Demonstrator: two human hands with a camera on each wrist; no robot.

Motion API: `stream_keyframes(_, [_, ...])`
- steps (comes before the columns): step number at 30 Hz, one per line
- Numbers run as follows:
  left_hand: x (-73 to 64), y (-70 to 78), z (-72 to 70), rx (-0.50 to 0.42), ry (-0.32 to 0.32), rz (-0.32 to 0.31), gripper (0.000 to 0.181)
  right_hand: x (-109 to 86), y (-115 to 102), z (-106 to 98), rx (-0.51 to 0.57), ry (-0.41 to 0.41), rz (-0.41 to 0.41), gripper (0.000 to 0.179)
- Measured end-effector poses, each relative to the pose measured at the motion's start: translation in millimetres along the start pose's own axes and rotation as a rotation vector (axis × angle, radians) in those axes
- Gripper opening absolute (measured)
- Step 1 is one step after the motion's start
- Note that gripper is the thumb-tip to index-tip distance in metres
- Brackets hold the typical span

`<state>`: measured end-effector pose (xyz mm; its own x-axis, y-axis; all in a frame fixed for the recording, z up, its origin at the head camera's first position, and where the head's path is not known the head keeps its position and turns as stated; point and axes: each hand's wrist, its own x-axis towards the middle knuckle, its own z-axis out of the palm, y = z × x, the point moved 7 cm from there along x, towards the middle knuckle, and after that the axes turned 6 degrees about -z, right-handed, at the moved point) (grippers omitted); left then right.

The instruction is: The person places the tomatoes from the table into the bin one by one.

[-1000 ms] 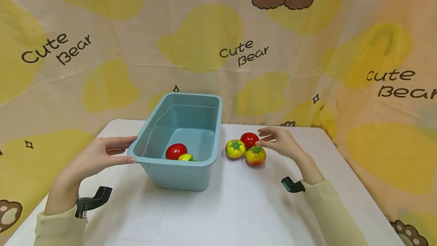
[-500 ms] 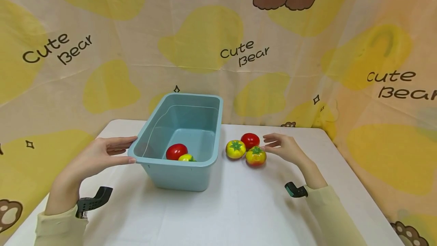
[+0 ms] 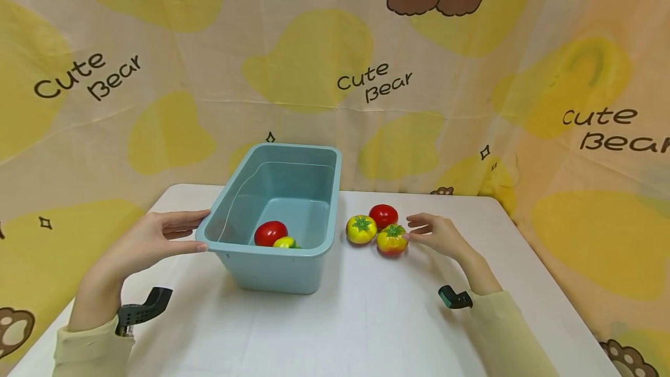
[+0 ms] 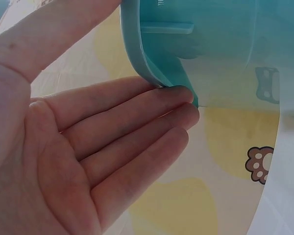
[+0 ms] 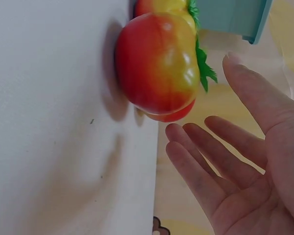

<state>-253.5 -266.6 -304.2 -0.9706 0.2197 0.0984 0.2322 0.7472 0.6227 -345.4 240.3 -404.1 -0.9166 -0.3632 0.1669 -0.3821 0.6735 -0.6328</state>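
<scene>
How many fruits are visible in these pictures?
5. In the bin: a red fruit, a partly hidden yellow fruit. On the table: another red fruit, a leafy fruit nearer the bin, another leafy fruit nearest the right hand. The bin may hide more.

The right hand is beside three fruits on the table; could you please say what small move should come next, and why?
Probably ease the right hand in and close it round the red-and-yellow fruit: that one looks nearest, and the hand holds nothing. The blue bin already contains a red fruit, and the left hand touches its rim.
</scene>
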Motion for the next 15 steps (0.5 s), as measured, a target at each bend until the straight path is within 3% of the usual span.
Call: stream_keyframes(15, [-0.4,-2.5,0.5,0.006,0.002,-0.004,0.062,-3.8,12,17,0.043,-0.042,0.028,0.056])
